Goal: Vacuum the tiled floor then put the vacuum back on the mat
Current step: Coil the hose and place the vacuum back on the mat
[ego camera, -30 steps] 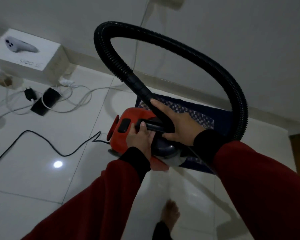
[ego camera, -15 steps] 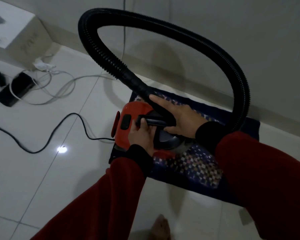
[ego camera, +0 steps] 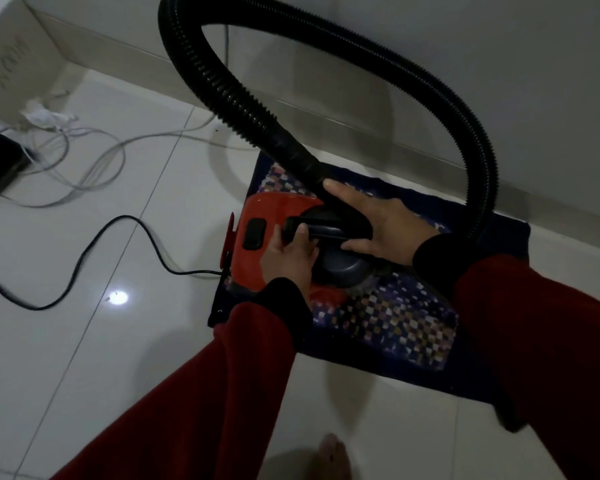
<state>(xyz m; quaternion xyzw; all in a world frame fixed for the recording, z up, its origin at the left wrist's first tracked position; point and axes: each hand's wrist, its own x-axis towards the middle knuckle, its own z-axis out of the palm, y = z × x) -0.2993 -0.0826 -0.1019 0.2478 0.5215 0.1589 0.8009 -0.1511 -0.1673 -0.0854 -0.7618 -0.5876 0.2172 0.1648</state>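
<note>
Left hand [ego camera: 290,256] grips the red canister vacuum [ego camera: 257,244] by its black handle; right hand [ego camera: 378,225], fingers straight, steadies its ribbed black hose [ego camera: 222,88]. Vacuum sits on the dark checkered mat [ego camera: 388,320]; release remains.

dim indoor light | glare spot on floor tiles [ego camera: 118,298] | soft blur | wide-angle bending
</note>
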